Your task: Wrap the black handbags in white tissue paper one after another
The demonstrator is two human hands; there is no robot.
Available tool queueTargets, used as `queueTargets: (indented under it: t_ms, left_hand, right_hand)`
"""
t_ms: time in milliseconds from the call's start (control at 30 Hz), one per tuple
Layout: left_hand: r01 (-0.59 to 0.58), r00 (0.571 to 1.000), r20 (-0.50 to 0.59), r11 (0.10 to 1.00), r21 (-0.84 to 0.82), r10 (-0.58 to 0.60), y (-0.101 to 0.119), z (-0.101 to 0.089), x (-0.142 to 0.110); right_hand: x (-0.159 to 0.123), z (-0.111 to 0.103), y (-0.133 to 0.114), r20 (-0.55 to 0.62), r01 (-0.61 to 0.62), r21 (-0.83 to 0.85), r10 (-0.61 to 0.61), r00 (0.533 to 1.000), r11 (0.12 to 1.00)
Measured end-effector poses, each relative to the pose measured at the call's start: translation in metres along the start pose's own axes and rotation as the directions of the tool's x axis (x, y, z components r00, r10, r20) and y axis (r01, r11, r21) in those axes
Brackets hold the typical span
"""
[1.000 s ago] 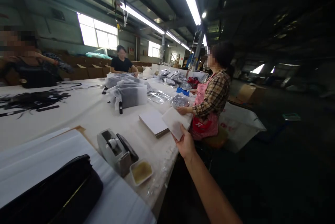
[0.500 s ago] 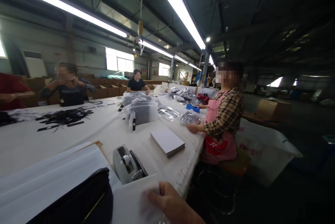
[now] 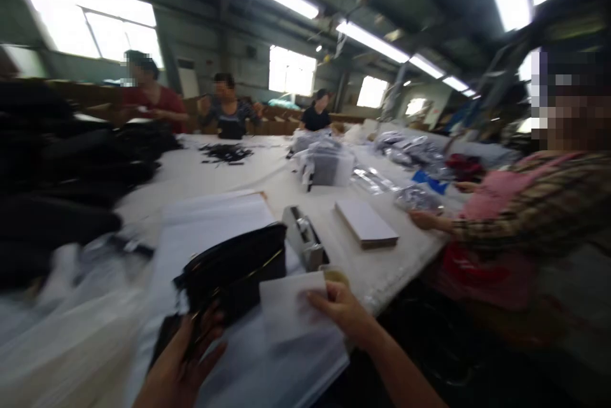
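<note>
The black bag (image 3: 233, 271) and the pale sheet (image 3: 289, 309) fill the near space between the left hand (image 3: 188, 351) and the right hand (image 3: 344, 312). Just beyond the bag's right end, the tape dispenser (image 3: 308, 242) blocks a straight reach forward. A narrow bare gap on the bench (image 3: 267, 169) separates it from the white stack (image 3: 366, 223); a co-worker's hand (image 3: 426, 220) bounds the room to the stack's right. Dark heaps (image 3: 57, 153) close off the left. Wider open bench lies beyond the bag, up to the wrapped pieces (image 3: 327, 163).
</note>
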State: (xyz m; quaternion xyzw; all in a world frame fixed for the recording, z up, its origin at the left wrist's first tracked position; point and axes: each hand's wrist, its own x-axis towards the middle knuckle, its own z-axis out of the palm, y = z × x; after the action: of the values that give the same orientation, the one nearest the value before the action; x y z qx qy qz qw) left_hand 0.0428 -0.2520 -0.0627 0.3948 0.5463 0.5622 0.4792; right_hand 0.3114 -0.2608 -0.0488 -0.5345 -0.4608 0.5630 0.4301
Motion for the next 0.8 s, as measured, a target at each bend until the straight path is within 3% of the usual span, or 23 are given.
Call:
queueTargets:
  t_ms: [33,67,167,267,400,600,700,800]
  left_hand:
    - [0.142,0.989,0.058,0.984,-0.107,-0.137,0.001,-0.005,-0.005]
    - [0.19,0.981,0.064,0.963,-0.193,-0.181,0.002,-0.008,-0.009]
    - [0.168,0.986,0.049,0.944,-0.284,-0.161,0.008,-0.009,-0.015]
    - [0.127,0.991,0.058,0.962,-0.243,-0.116,0.013,-0.008,-0.023]
    - [0.122,0.988,0.118,0.978,-0.171,-0.103,0.015,-0.012,-0.03]
    - [0.205,0.975,0.127,0.954,-0.217,-0.18,0.013,-0.006,-0.031]
    - [0.233,0.97,0.122,0.944,-0.234,-0.209,0.009,-0.003,-0.032]
    - [0.239,0.969,0.111,0.947,-0.215,-0.219,0.004,-0.001,-0.032]
  right_hand:
    - [0.003,0.006,0.0,0.028,-0.012,-0.065,0.014,1.0,0.998]
    - [0.007,0.012,0.002,0.064,-0.02,-0.116,0.028,0.998,0.993]
    - [0.019,0.03,0.008,0.161,-0.003,-0.204,0.036,0.986,0.979]
    - [0.023,0.046,0.012,0.218,0.017,-0.211,0.03,0.976,0.977]
    - [0.027,0.066,0.017,0.267,-0.008,-0.103,0.035,0.963,0.995]
    - [0.038,0.104,0.02,0.333,-0.01,0.032,-0.002,0.943,0.999]
    - [0.039,0.118,0.018,0.32,0.029,0.15,-0.077,0.944,0.988]
    - [0.038,0.127,0.018,0.284,0.011,0.228,-0.077,0.956,0.974]
